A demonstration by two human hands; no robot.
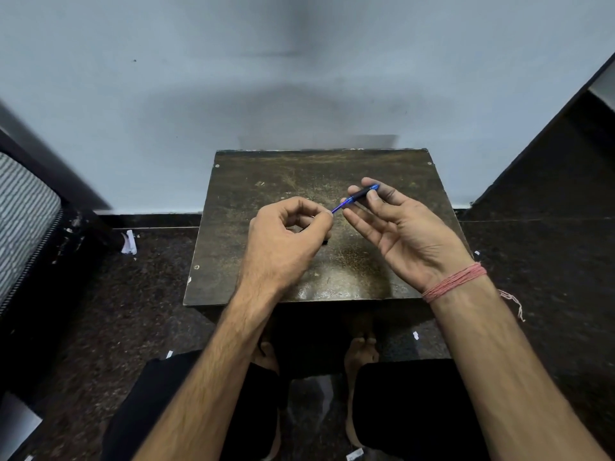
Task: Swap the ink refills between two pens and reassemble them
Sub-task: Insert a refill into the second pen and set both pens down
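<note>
Above a dark surface point(266, 181), the right hand point(396, 227) pinches a blue pen point(359, 195), pointing toward eight o'clock; the left hand point(286, 234) closes its grip at the pen's tip, perhaps on a refill; reassembly looks unfinished; no second pen is clearly visible.

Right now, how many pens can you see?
1: a blue pen held in the right hand, its tip pinched by the left hand. A second may be hidden under the left hand.
</note>
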